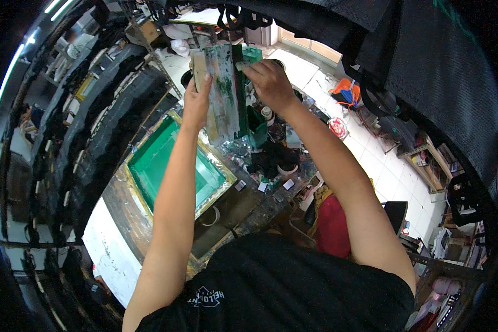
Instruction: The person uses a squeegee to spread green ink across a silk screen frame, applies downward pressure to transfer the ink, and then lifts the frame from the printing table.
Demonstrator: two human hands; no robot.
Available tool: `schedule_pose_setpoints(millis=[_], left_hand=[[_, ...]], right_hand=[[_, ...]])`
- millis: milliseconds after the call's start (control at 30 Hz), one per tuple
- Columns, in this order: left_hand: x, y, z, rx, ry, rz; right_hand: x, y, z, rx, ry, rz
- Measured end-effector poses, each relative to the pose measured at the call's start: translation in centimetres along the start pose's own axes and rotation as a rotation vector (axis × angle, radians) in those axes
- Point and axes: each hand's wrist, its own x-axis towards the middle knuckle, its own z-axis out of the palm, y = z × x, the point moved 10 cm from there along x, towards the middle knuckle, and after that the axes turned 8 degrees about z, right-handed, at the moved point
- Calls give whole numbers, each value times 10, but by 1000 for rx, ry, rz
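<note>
My left hand (197, 105) is closed around the pale wooden side of a wide, paint-smeared squeegee (220, 99), raised upright above the worktable. Along the squeegee's opposite edge runs a dark green coat. My right hand (270, 83) pinches a small, flat greyish-green scraper (242, 65) at that edge, near its top; the fingers partly cover it. Below my left forearm lies a framed printing screen (156, 157) with green ink on its mesh. A dark green container (257, 126) stands just beneath the squeegee's green edge.
A white bottle (267, 113) and bunched black cloth (274, 157) crowd the stained table. Black fabric pieces (116, 105) hang in rows at left, with more black fabric (426, 61) overhead at right. A red-and-white tub (337, 128) and an orange bag (346, 90) sit on the tiled floor.
</note>
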Motion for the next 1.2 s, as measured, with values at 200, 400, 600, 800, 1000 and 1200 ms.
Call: schedule_pose_setpoints(millis=[200, 400, 600, 800, 1000, 1200], left_hand=[[17, -10, -1, 29, 42, 8], [24, -22, -7, -67, 86, -16], [20, -20, -13, -124, 161, -7], [20, -23, -53, -183, 294, 58], [-4, -12, -107, -195, 433, 108], [-55, -22, -160, -355, 583, 103]], right_hand=[[-42, 1, 14, 75, -90, -10], [-79, -4, 27, 132, -202, -13], [-110, -9, 42, 153, -296, -59], [-128, 12, 65, 248, -463, 36], [-128, 16, 61, 235, -446, 159], [-145, -1, 69, 72, -506, 7]])
